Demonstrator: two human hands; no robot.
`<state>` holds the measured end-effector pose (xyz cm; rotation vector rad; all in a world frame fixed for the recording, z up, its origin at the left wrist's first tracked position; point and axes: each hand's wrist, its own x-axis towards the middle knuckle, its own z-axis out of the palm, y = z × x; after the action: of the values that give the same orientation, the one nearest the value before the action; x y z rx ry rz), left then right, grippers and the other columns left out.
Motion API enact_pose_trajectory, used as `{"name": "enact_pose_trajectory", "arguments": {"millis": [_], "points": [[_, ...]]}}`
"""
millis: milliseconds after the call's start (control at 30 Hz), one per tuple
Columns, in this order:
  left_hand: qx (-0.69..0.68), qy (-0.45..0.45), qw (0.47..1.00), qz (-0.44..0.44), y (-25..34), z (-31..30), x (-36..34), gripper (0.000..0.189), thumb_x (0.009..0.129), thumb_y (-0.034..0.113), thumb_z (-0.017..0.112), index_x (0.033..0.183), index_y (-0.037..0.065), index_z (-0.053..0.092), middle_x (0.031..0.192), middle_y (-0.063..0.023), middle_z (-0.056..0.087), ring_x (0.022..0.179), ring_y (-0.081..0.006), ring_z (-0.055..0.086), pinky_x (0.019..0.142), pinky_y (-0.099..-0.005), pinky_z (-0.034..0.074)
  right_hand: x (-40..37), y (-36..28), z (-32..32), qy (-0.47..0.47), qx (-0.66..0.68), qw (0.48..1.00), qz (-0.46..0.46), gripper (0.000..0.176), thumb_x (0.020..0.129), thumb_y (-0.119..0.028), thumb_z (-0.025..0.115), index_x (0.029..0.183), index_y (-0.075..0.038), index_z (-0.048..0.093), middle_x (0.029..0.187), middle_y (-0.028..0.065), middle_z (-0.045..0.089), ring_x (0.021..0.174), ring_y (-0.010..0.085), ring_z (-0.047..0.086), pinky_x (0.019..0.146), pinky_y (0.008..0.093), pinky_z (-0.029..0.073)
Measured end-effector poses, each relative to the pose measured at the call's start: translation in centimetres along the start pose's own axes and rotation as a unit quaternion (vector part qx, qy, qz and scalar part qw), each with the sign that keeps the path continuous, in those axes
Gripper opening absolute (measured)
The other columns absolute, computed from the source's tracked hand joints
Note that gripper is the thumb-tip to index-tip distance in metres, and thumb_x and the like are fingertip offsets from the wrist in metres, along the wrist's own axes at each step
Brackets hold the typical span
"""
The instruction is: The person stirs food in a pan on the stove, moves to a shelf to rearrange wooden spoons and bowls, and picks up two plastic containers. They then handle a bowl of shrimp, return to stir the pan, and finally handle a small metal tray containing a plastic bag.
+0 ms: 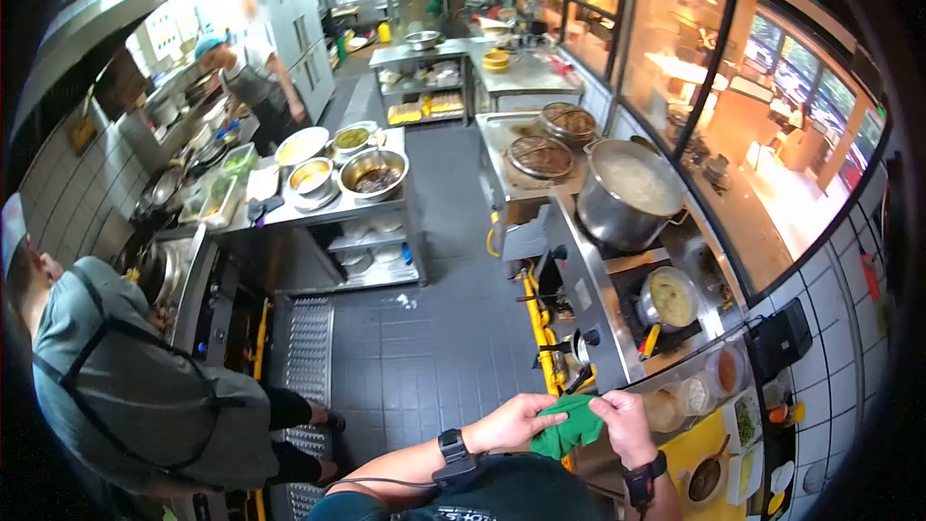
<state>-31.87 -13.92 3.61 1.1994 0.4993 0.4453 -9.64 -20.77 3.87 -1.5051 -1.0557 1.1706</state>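
A green cloth (571,427) is stretched between my two hands, close in front of my body. My left hand (516,422) pinches its left edge, with the thumb on top. On the other side my right hand (627,427) grips the upper right corner, fingers curled in. Part of the cloth hangs down between the hands. Each wrist wears a black strapped device. To the right of my right hand are small tubs of seasoning (696,394) and a yellow board (709,453) with a bowl of dark sauce (707,479).
A large stockpot (632,195) and a saucepan (667,296) with its handle toward me stand on the stove. One person (135,367) works at the left range, another (246,87) farther back. A steel table (318,222) holds several bowls. Tiled floor (434,347) lies between.
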Motion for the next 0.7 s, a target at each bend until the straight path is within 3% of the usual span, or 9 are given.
{"name": "enact_pose_trajectory", "arguments": {"millis": [67, 133, 200, 233, 300, 467, 533, 633, 700], "points": [[0.037, -0.001, 0.998, 0.047, 0.0, -1.0, -0.7, 0.024, 0.102, 0.02, 0.059, 0.115, 0.001, 0.065, 0.087, 0.0039, 0.065, 0.081, -0.0027, 0.052, 0.074, -0.0252, 0.048, 0.3, -0.5, 1.1, -0.01, 0.068, 0.998, 0.015, 0.016, 0.092, -0.012, 0.071, 0.082, 0.001, 0.07, 0.073, -0.0043, 0.063, 0.069, 0.0032, 0.053, 0.063, 0.0227, 0.044], [0.034, 0.007, 0.999, 0.018, 0.2, -1.6, -1.4, 0.025, 0.102, 0.018, 0.058, 0.119, 0.002, 0.064, 0.093, 0.0001, 0.068, 0.088, -0.0045, 0.055, 0.081, -0.0265, 0.049, 1.5, 1.8, 1.5, -0.018, 0.118, 0.992, 0.038, 0.024, 0.099, -0.019, 0.061, 0.096, 0.003, 0.071, 0.087, 0.0001, 0.069, 0.078, 0.0057, 0.06, 0.071, 0.0231, 0.048], [0.058, 0.025, 0.994, 0.093, -0.9, -2.4, -1.7, 0.028, 0.101, 0.015, 0.058, 0.126, 0.003, 0.061, 0.105, -0.0036, 0.07, 0.098, -0.0065, 0.057, 0.09, -0.027, 0.049, 1.6, -1.1, 3.0, -0.034, 0.096, 0.994, 0.039, 0.03, 0.101, -0.023, 0.057, 0.113, 0.003, 0.066, 0.108, 0.0062, 0.069, 0.095, 0.0117, 0.063, 0.082, 0.0264, 0.05], [0.084, 0.009, 0.995, 0.05, 0.8, -2.8, -2.4, 0.034, 0.101, 0.013, 0.057, 0.133, 0.002, 0.057, 0.117, -0.0057, 0.068, 0.107, -0.0087, 0.057, 0.097, -0.0278, 0.047, 1.6, -1.6, 4.0, -0.055, 0.115, 0.992, -0.005, 0.034, 0.101, -0.025, 0.057, 0.122, 0.002, 0.062, 0.119, 0.0081, 0.065, 0.105, 0.0148, 0.06, 0.09, 0.0284, 0.048], [0.04, 0.012, 0.998, 0.049, -0.5, -3.2, -3.1, 0.033, 0.101, 0.011, 0.056, 0.133, 0.001, 0.056, 0.116, -0.0044, 0.067, 0.105, -0.0085, 0.058, 0.095, -0.0284, 0.048, 1.4, -2.2, 3.9, -0.128, 0.06, 0.989, -0.045, 0.047, 0.101, -0.026, 0.057, 0.14, -0.001, 0.051, 0.139, 0.011, 0.054, 0.126, 0.0196, 0.051, 0.107, 0.0326, 0.039], [-0.053, 0.064, 0.996, 0.025, -0.8, -2.6, -2.3, 0.032, 0.104, 0.014, 0.052, 0.133, 0.002, 0.057, 0.112, -0.0037, 0.068, 0.102, -0.0092, 0.06, 0.092, -0.029, 0.051, 0.8, -2.3, 6.0, -0.072, -0.074, 0.994, -0.032, 0.026, 0.098, -0.016, 0.063, 0.115, 0.003, 0.067, 0.097, 0.004, 0.07, 0.089, 0.011, 0.062, 0.081, 0.0272, 0.05], [-0.022, 0.086, 0.996, 0.028, -1.6, -2.6, -2.1, 0.03, 0.105, 0.018, 0.051, 0.13, 0.003, 0.059, 0.104, -0.0031, 0.07, 0.098, -0.0086, 0.061, 0.088, -0.0287, 0.052, 1.3, -0.4, 6.9, -0.011, -0.093, 0.992, -0.081, 0.022, 0.099, -0.017, 0.062, 0.102, 0.004, 0.067, 0.077, 0.0023, 0.063, 0.071, 0.0085, 0.054, 0.065, 0.0273, 0.047], [0.008, 0.139, 0.989, 0.041, -0.8, -2.1, -1.9, 0.031, 0.106, 0.027, 0.05, 0.121, 0.003, 0.063, 0.09, -0.0003, 0.068, 0.078, -0.0043, 0.061, 0.071, -0.0244, 0.053, 1.4, -0.3, 7.4, 0.022, -0.128, 0.986, -0.105, 0.024, 0.1, -0.019, 0.06, 0.092, 0.003, 0.064, 0.067, 0.0009, 0.056, 0.064, 0.0081, 0.048, 0.058, 0.029, 0.042], [0.007, 0.143, 0.99, 0.016, -1.6, -2.2, -1.7, 0.032, 0.106, 0.029, 0.05, 0.118, 0.003, 0.064, 0.087, 0.0004, 0.068, 0.075, -0.0043, 0.061, 0.068, -0.0238, 0.053, 1.3, -0.4, 7.1, 0.029, -0.124, 0.986, -0.107, 0.03, 0.101, -0.022, 0.058, 0.084, 0.003, 0.062, 0.063, -0.0011, 0.052, 0.061, 0.0077, 0.045, 0.055, 0.0304, 0.039]]}}
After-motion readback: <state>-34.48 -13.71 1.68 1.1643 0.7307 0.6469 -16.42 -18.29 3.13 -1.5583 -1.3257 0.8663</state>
